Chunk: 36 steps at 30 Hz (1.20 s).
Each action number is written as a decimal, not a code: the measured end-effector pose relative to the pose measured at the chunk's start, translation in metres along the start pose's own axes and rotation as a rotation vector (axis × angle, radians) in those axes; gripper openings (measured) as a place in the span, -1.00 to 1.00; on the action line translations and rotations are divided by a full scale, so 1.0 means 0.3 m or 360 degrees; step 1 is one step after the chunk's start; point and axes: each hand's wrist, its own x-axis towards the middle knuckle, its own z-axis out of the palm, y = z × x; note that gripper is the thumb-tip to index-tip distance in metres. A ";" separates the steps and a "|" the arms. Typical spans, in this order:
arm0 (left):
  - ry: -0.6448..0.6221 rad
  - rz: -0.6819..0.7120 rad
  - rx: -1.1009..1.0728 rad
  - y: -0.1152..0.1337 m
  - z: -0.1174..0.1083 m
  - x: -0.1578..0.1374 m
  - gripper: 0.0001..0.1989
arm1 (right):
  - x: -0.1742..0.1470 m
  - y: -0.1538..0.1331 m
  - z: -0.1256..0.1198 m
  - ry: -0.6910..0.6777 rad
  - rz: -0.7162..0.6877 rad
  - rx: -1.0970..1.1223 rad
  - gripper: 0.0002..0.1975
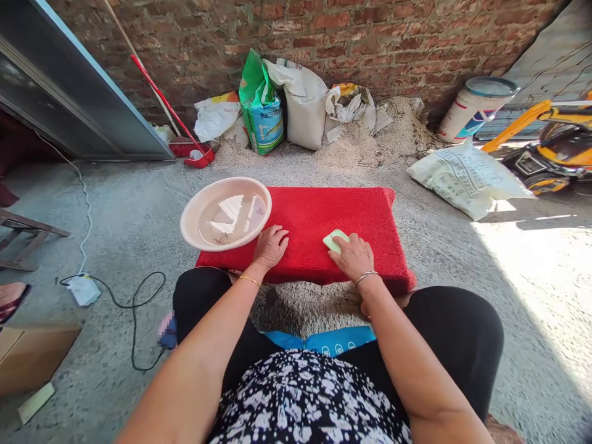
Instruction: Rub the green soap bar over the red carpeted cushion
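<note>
A low bench or table covered with a red cloth (319, 216) stands in front of my knees. My left hand (271, 246) rests on the cloth just beside the basin, fingers lying loosely on it and nothing visible in them. A pale pink basin (189, 231) of water sits on the cloth's left end, overhanging its edge. Further right, my right hand (355, 256) grips a light green, flat, rounded piece (333, 239) against the cloth. The underside of that piece is hidden, so its kind is unclear.
Sacks (305, 105) and spilled grain (356, 145) line the brick wall. A red dustpan (201, 157) lies at the back left. Another sack (462, 179), a bucket (476, 111) and a yellow toy digger (550, 151) are at the right. A black cable (134, 308) runs along the left floor.
</note>
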 end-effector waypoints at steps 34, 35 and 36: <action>-0.0040 -0.0027 -0.0025 0.004 -0.007 0.002 -0.76 | -0.059 -0.132 0.003 -0.0005 -0.0384 0.0027 -0.58; -0.0042 -0.0026 -0.0027 0.004 -0.006 0.002 -0.76 | -0.054 -0.125 0.004 -0.0013 -0.0371 0.0015 -0.58; -0.0040 -0.0028 -0.0030 0.003 -0.004 0.002 -0.77 | -0.049 -0.101 0.005 -0.0025 -0.0315 -0.0002 -0.58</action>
